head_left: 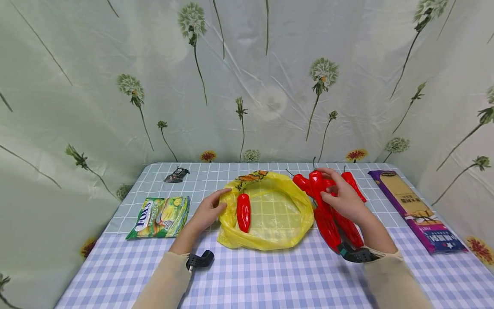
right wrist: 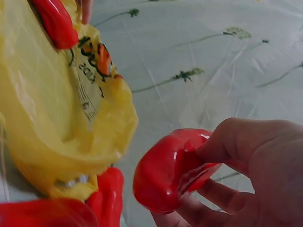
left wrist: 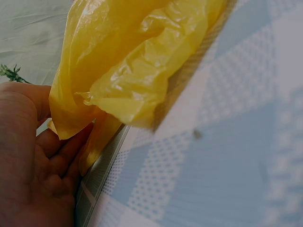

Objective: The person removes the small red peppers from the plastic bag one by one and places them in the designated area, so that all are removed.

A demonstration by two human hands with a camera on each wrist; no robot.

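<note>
A yellow plastic bag (head_left: 266,245) lies spread on the table, its mouth opened wide, with one long red pepper (head_left: 243,212) inside at the left. My left hand (head_left: 208,210) holds the bag's left rim; in the left wrist view the yellow film (left wrist: 109,71) passes between thumb and fingers. At the bag's right, my right hand (head_left: 343,198) pinches another red pepper (head_left: 317,184) between thumb and fingers, above a loose pile of red peppers (head_left: 327,225). The right wrist view shows this held pepper (right wrist: 165,170) close up, its blunt end toward the camera.
To the left lies a green and yellow FOX'S candy packet (head_left: 160,217), with a small black wrapper (head_left: 176,174) behind it. A long purple and tan package (head_left: 417,210) lies at the right. A floral curtain (head_left: 270,86) hangs behind the table.
</note>
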